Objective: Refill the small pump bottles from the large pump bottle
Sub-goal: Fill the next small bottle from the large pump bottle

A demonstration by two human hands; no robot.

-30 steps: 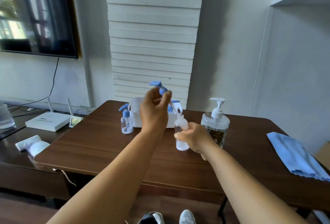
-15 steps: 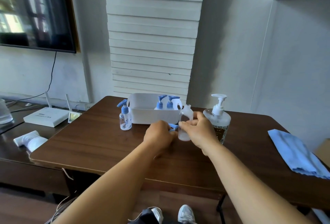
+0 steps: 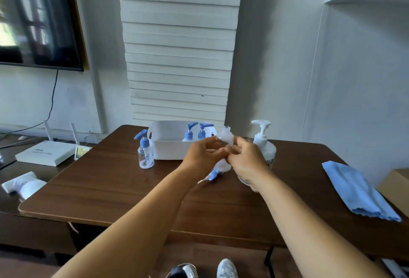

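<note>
Translucent plastic small bottle (image 3: 225, 139), uncapped, stands upright over the brown wooden table (image 3: 115, 191), neck up, long axis vertical.
The left hand (image 3: 202, 156) and right hand (image 3: 245, 159) meet around its middle, fingers curled on it, hiding most of its body. Its blue pump cap (image 3: 214, 174) lies on the table below, half hidden. The clear large pump bottle (image 3: 264, 144) stands just behind the right hand.

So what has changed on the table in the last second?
The left hand brought the blue pump head down from above, laid it on the table, then joined the right hand at the open small bottle. The large pump bottle and white basket stayed put.
</note>
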